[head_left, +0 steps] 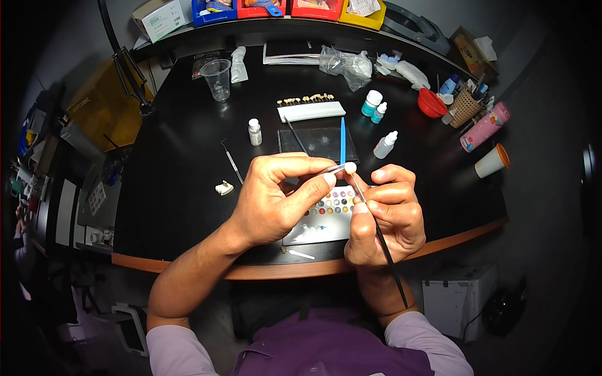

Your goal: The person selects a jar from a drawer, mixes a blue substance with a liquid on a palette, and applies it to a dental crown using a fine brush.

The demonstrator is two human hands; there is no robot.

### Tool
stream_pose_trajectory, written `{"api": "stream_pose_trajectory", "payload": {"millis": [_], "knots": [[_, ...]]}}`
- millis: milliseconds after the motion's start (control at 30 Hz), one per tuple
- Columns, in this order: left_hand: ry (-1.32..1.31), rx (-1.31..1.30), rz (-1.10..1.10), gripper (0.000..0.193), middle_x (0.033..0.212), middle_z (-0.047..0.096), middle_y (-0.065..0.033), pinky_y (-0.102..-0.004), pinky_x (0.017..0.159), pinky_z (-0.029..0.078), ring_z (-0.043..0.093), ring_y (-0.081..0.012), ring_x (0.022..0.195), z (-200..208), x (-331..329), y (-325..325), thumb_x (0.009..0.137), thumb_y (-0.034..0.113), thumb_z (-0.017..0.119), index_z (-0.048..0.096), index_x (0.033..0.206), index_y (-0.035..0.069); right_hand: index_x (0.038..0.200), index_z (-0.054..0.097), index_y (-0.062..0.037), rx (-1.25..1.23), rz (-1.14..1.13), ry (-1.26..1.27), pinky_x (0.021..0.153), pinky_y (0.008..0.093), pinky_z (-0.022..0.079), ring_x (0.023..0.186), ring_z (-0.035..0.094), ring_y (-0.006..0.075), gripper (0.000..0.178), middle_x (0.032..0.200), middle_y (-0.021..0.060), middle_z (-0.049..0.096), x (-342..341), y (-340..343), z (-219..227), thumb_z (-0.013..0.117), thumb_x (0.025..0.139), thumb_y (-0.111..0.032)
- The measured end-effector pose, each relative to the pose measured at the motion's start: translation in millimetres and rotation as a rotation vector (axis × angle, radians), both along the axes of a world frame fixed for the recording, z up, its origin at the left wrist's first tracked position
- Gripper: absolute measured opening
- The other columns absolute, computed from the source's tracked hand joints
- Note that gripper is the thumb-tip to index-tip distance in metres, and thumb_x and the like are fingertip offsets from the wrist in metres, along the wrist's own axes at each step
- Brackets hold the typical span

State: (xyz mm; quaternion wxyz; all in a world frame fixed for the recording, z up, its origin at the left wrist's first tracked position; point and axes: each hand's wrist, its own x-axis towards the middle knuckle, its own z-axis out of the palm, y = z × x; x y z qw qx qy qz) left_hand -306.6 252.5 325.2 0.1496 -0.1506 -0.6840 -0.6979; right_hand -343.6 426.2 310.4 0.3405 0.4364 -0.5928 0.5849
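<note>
Between thumb and fingers, my left hand [273, 197] grips slim metal tweezers [334, 170]. A small cream-white, tooth-like crown [350, 168] sits at their tip; how it is held there is too small to tell. My right hand [392, 219] is closed round a thin black-handled brush [384, 247], its tip pointing up just below the crown. Beneath both hands lies a white palette [298, 236] with rows of coloured wells and blue-white smears, partly covered by the fingers. A white plastic stick [302, 254] rests at the table's front edge.
Beyond my hands are a dark tile [323, 145], a blue stick [343, 135], another brush [295, 136] and a tooth shade guide [311, 111]. Bottles [385, 145] stand right; a small bottle [254, 133], dental probe [232, 160] and tooth model [223, 188] are left. An orange-white cup [492, 161] stands far right.
</note>
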Motion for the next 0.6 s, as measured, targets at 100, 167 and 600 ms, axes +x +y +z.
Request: {"api": "stream_pose_trajectory", "payload": {"millis": [100, 167, 600], "knots": [[-0.030, -0.011, -0.016, 0.024, 0.088, 0.071, -0.0071, -0.0225, 0.066, 0.048, 0.063, -0.0067, 0.077, 3.3, 1.6, -1.2, 0.097, 0.007, 0.067, 0.077, 0.115, -0.004, 0.095, 0.057, -0.0016, -0.009, 0.004, -0.001, 0.084, 0.0430, 0.068, 0.103, 0.060, 0.0281, 0.026, 0.089, 0.0124, 0.064, -0.4, -1.0, -1.6, 0.068, 0.078, 0.014], [-0.025, -0.033, -0.004, 0.024, 0.089, 0.071, -0.0072, -0.0225, 0.066, 0.048, 0.063, -0.0069, 0.077, 3.0, 1.5, -2.0, 0.097, 0.007, 0.068, 0.078, 0.115, -0.003, 0.095, 0.057, -0.0016, -0.004, -0.001, 0.000, 0.084, 0.0432, 0.068, 0.103, 0.060, 0.0280, 0.026, 0.090, 0.0126, 0.064, -0.1, -1.4, -0.9, 0.067, 0.077, 0.015], [-0.016, -0.028, 0.001, 0.023, 0.087, 0.071, -0.0066, -0.0221, 0.064, 0.046, 0.061, -0.0058, 0.074, 1.1, 1.5, -2.9, 0.097, 0.007, 0.068, 0.078, 0.115, -0.003, 0.094, 0.058, -0.0019, -0.006, -0.032, 0.009, 0.082, 0.0406, 0.068, 0.101, 0.061, 0.0273, 0.025, 0.088, 0.0114, 0.064, -0.2, -3.1, -1.2, 0.070, 0.078, 0.013]]}}
